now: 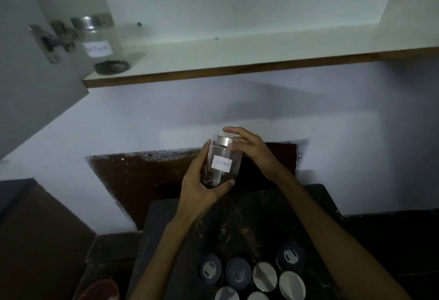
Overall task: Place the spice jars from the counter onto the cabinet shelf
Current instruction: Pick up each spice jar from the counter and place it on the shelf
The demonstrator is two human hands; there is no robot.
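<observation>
A clear glass jar (222,162) with a silver lid and a white label reading "Cloves" is held in the air above the dark counter (166,228). My left hand (199,188) wraps its lower body. My right hand (249,145) rests its fingers on the lid and upper side. On the white cabinet shelf (237,60) above, at the far left, stands another glass jar (102,43) labelled as pepper, with a little dark spice at its bottom. Several more jars (251,276), seen from above as dark and silver lids, stand on the counter near the bottom edge.
The open cabinet door (35,62) with its metal hinge (50,41) hangs at the left of the shelf. A red bowl (102,291) sits at the bottom left. A pale wall with a dark brown patch (154,181) lies behind the counter.
</observation>
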